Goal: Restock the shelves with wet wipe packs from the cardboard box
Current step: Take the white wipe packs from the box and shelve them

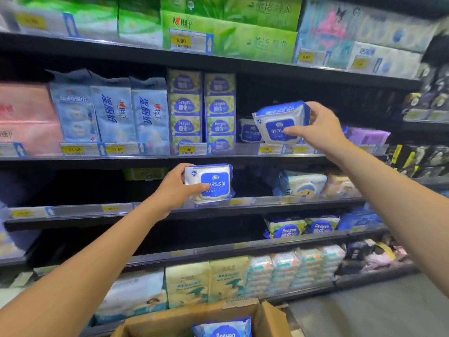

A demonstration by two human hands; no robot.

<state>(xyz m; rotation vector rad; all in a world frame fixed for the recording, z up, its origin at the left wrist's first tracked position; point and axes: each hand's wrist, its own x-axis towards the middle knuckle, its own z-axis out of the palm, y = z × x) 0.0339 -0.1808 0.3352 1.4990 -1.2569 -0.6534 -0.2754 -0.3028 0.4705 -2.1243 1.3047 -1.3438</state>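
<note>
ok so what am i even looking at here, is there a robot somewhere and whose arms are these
No robot here. The single picture comes from a wide-angle camera worn on a person's head, looking forward and down, so the two bare arms are that person's own. They face shop shelves of wipes and tissues. The left hand grips a blue and white wipe pack in front of the lower shelf. The right hand holds a second pack at the upper shelf, beside a shelved pack of the same kind. At the bottom edge is the open box, with a spare pack inside.
</note>
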